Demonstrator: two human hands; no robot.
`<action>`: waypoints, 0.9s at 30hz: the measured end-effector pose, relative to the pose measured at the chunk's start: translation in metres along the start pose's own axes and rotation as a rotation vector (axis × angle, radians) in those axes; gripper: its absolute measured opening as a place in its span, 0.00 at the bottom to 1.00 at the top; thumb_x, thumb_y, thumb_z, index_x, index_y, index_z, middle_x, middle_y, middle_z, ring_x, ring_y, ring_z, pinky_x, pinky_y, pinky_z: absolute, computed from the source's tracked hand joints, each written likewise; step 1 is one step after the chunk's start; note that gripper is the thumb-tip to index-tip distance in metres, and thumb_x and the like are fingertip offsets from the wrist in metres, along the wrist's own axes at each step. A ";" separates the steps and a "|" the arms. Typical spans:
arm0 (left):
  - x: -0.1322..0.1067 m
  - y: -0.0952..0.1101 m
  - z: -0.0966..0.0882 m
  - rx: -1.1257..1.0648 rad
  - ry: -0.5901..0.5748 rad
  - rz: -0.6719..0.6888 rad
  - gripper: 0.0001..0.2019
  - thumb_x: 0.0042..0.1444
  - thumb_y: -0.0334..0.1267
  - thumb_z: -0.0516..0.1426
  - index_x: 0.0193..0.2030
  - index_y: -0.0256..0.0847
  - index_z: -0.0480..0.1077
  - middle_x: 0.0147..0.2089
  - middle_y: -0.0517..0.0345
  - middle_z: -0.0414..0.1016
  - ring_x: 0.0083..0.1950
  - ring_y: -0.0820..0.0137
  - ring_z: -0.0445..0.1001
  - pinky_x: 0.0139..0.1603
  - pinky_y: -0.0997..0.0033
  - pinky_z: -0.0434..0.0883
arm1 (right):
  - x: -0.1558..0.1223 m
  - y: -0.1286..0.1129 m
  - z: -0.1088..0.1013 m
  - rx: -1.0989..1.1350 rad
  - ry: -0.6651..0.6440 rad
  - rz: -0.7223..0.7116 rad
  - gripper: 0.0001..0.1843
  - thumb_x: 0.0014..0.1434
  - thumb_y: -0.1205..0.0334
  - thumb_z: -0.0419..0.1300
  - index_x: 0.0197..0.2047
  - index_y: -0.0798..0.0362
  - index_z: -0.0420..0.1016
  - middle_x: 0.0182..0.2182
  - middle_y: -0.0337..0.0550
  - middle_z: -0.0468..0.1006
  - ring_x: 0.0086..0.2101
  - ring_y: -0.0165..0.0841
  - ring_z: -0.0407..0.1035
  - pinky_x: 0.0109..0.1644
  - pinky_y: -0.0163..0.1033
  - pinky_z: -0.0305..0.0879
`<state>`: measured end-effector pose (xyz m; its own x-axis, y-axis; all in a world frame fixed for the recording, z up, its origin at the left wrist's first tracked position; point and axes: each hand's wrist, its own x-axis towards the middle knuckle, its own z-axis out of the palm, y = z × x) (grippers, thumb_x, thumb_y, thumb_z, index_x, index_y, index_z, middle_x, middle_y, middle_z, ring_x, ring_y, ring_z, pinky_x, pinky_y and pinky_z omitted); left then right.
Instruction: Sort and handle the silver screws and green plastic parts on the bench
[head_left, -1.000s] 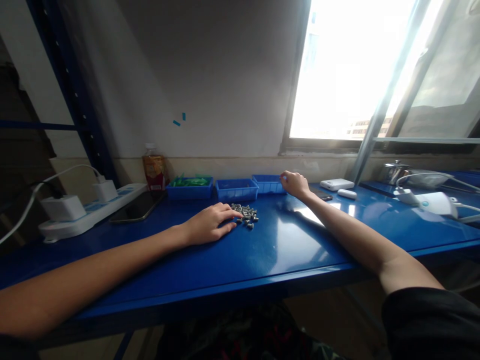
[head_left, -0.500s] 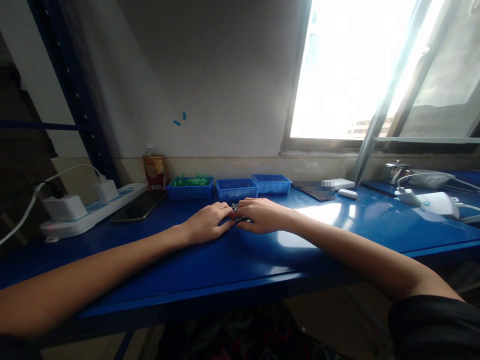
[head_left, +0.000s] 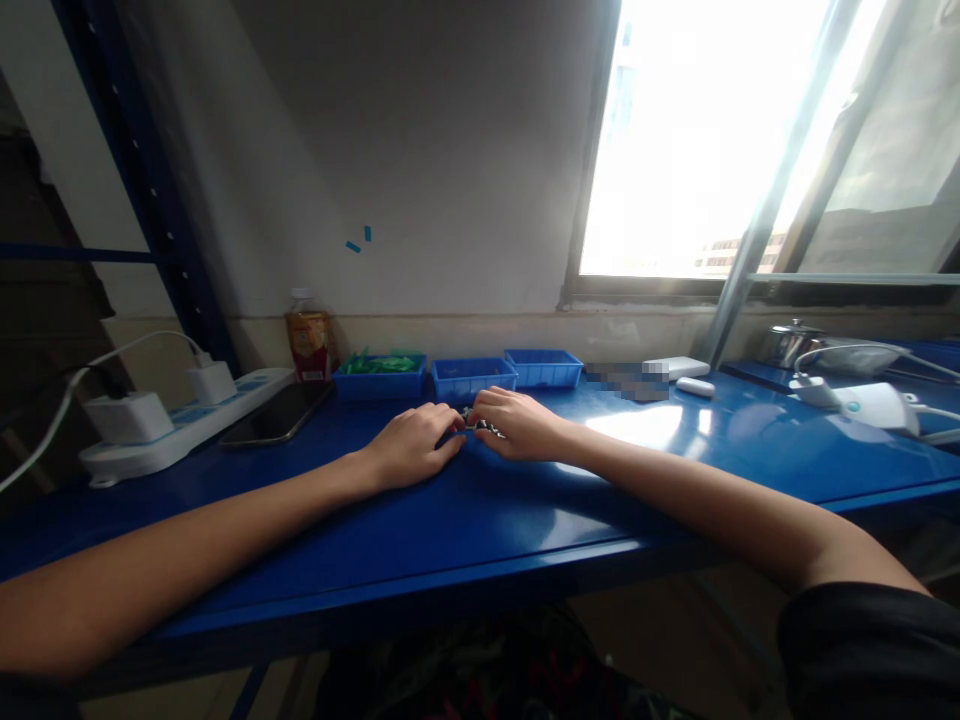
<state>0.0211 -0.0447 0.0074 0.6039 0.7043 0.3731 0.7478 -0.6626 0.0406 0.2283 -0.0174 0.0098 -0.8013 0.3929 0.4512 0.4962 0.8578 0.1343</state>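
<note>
My left hand (head_left: 412,445) and my right hand (head_left: 517,425) meet over the middle of the blue table (head_left: 420,530). A small cluster of dark, shiny pieces (head_left: 488,428) lies between them, mostly covered by my fingers; their exact kind is too small to tell. My right fingers curl down around these pieces, the thumb below them. At the cluster's left edge, my left fingers are bent, with a gap between thumb and fingertips. Just behind the hands stands a blue bin (head_left: 474,378).
Another blue bin (head_left: 544,369) stands to the right, and a blue bin with green pieces (head_left: 381,375) to the left. A phone (head_left: 277,415), a power strip (head_left: 180,430) and a drink bottle (head_left: 311,340) occupy the left side. White chargers (head_left: 874,408) lie at right.
My right hand has shifted slightly up and its fingers are more curled over the dark pieces. The left fingertips have drawn back a little from the right hand.
</note>
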 end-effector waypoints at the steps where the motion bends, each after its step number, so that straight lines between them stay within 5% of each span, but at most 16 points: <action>1: 0.000 0.000 0.000 0.001 -0.003 0.003 0.11 0.60 0.40 0.50 0.44 0.40 0.69 0.42 0.53 0.74 0.44 0.64 0.72 0.44 0.67 0.68 | 0.000 0.000 0.000 0.006 0.015 -0.012 0.10 0.58 0.68 0.57 0.44 0.56 0.72 0.38 0.46 0.71 0.41 0.35 0.64 0.46 0.40 0.63; 27: -0.001 -0.001 0.002 0.075 0.089 -0.026 0.13 0.61 0.43 0.49 0.40 0.42 0.71 0.34 0.57 0.76 0.35 0.66 0.73 0.37 0.68 0.64 | 0.000 -0.011 0.007 -0.073 0.084 0.031 0.13 0.64 0.63 0.52 0.46 0.57 0.74 0.36 0.47 0.75 0.38 0.33 0.68 0.45 0.38 0.63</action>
<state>0.0198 -0.0440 0.0054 0.5593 0.6937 0.4538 0.7837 -0.6210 -0.0167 0.2202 -0.0249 0.0025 -0.7555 0.3873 0.5284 0.5460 0.8180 0.1811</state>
